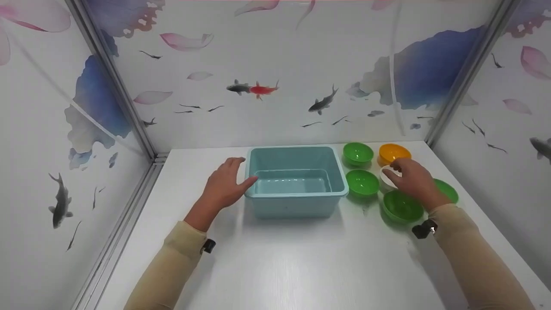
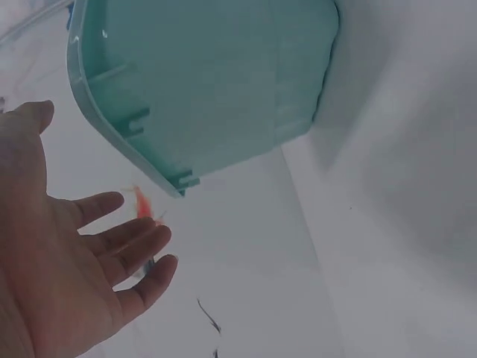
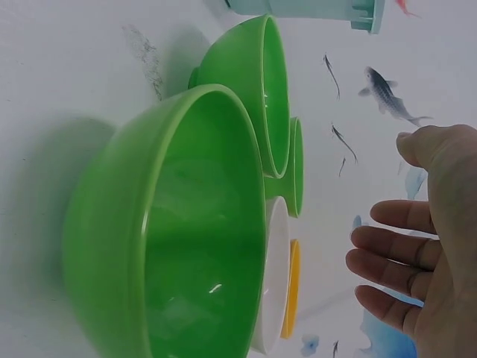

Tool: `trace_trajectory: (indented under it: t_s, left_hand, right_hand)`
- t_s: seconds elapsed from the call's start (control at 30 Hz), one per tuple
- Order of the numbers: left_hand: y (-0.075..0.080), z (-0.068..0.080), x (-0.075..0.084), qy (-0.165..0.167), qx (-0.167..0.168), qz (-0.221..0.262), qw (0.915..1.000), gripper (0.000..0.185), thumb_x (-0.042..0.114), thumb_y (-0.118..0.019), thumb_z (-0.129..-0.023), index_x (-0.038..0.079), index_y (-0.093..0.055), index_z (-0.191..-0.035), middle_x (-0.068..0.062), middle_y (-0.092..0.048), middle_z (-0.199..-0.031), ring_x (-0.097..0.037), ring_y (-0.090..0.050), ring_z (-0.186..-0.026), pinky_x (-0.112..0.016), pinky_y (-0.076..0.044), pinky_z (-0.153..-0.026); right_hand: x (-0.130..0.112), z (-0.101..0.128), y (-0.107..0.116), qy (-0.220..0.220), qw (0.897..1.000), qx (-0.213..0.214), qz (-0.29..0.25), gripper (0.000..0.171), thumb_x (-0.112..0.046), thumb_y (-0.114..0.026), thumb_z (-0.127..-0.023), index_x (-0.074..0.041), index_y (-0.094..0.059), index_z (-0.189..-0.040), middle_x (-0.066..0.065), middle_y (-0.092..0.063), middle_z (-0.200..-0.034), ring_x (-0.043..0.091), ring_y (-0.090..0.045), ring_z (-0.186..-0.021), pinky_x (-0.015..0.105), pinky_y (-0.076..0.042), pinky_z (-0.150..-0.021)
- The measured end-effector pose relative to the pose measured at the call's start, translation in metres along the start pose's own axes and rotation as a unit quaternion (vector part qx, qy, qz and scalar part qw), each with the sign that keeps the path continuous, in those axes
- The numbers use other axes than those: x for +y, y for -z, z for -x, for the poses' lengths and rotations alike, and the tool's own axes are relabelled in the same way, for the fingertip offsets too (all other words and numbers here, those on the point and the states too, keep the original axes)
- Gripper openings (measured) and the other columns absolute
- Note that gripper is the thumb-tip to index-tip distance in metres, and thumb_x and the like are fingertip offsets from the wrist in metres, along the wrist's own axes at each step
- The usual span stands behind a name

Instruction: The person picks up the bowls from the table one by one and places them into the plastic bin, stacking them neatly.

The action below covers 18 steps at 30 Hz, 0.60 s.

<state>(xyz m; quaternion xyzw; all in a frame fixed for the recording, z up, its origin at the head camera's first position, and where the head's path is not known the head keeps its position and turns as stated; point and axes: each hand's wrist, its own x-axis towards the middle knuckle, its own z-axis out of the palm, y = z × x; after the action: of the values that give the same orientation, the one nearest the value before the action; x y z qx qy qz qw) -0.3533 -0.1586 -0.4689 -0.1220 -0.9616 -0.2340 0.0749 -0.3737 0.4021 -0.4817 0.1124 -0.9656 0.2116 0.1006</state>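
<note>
Hands (image 1: 226,185) apart, one on each side of a teal plastic bin (image 1: 296,181) that stands on the white table (image 1: 275,258). The left hand lies flat and relaxed beside the bin's left wall, fingers straight and spread, thumb at or just beside the rim; it grips nothing. The left wrist view shows its open palm (image 2: 67,276) with the bin's corner (image 2: 216,89) just above the fingertips, a small gap between them.

The right hand (image 1: 413,178) hovers over a cluster of bowls to the right of the bin, fingers extended and slightly bent, holding nothing. Its fingertips are over a white bowl (image 1: 387,177), mostly hidden under the hand; whether they touch it cannot be told. In the right wrist view the fingers (image 3: 406,253) stand clear of the bowls, with the white bowl's rim (image 3: 274,276) showing edge-on.

Around the white bowl: an orange bowl (image 1: 394,153) behind it, a green bowl (image 1: 358,153) at the back left, another green bowl (image 1: 362,182) just beside the bin's right wall, a third green bowl (image 1: 402,206) nearest the person, and a fourth (image 1: 447,190) partly hidden behind the right wrist
</note>
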Motion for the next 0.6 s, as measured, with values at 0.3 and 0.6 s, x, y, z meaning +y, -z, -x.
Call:
trace_trajectory:
  t_s: [0.3,0.6]
  left_hand:
    - [-0.012,0.003,0.009,-0.022,-0.044,-0.033,0.9982,0.110,0.086,-0.043,-0.100,0.010,-0.023,-0.177,-0.019,-0.024,-0.181,-0.042,-0.028,-0.165,-0.066,-0.023,-0.130]
    - [-0.016,0.001,0.020,-0.010,-0.058,-0.043,0.9973,0.123,0.090,-0.045,-0.096,0.003,-0.014,-0.177,-0.021,-0.017,-0.183,-0.041,-0.022,-0.168,-0.064,-0.018,-0.132]
  right_hand:
    - [0.000,-0.001,0.002,-0.016,1.000,-0.023,0.009,0.057,-0.043,-0.064,-0.113,0.011,-0.063,-0.131,0.036,-0.067,-0.128,0.054,-0.064,-0.116,0.071,-0.050,-0.100]
    - [0.001,0.000,0.001,-0.022,0.999,-0.028,0.005,0.058,-0.046,-0.064,-0.112,0.009,-0.065,-0.131,0.034,-0.068,-0.128,0.053,-0.064,-0.117,0.071,-0.050,-0.100]
